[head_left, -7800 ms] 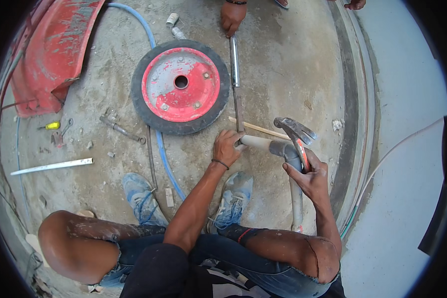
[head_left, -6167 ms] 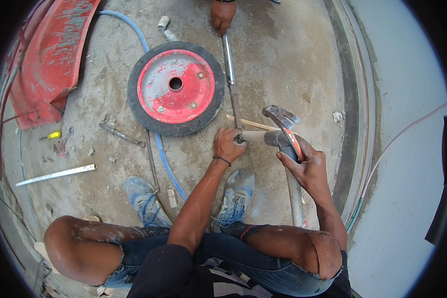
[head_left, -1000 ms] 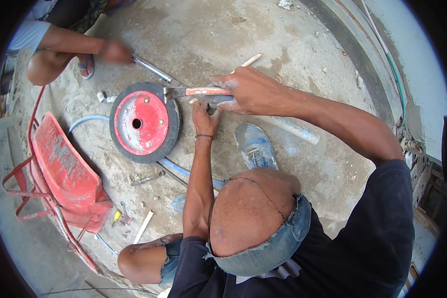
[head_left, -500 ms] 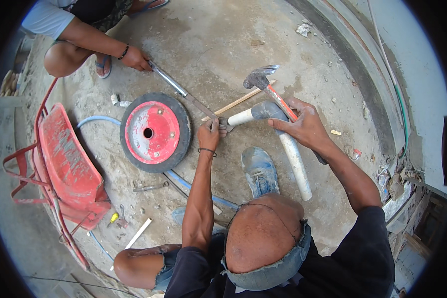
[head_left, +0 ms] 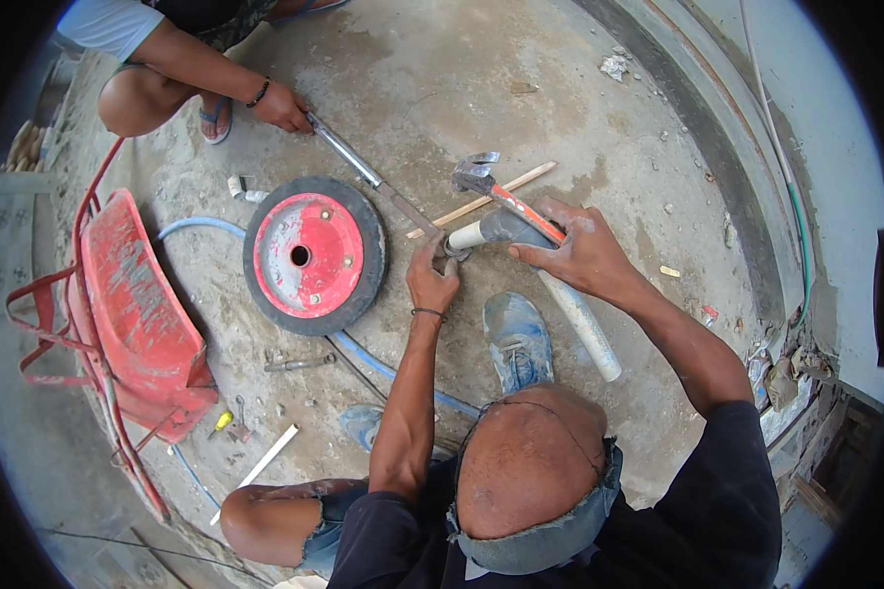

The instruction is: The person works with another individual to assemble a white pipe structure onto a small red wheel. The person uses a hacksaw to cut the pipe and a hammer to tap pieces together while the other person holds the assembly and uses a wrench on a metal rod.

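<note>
Working from left to right, we record a red wheelbarrow (head_left: 145,309) well to the left of the left fingers. Below and left of those fingers we note a yellow-handled screwdriver (head_left: 224,420), then a thin white tube (head_left: 257,469) on the concrete floor. Up and left, a co-worker's hand (head_left: 283,108) closes on the far end of a shiny tube (head_left: 349,157). Nearer the left fingers we find a black-tyred wheel with a red disc (head_left: 314,280) lying flat. From the shiny tube a dark metal bar (head_left: 405,207) runs down to the left hand (head_left: 432,282), whose fingers are grasping its near end. Just right of those fingers lies the mouth of a white pipe with a grey elbow (head_left: 509,229); its long leg passes below the right fingers. A wooden strip (head_left: 462,210) lies beyond both hands. We observe the right hand (head_left: 587,251) gripping the handle of a claw hammer (head_left: 530,212), its head up and left of the fingers.
</note>
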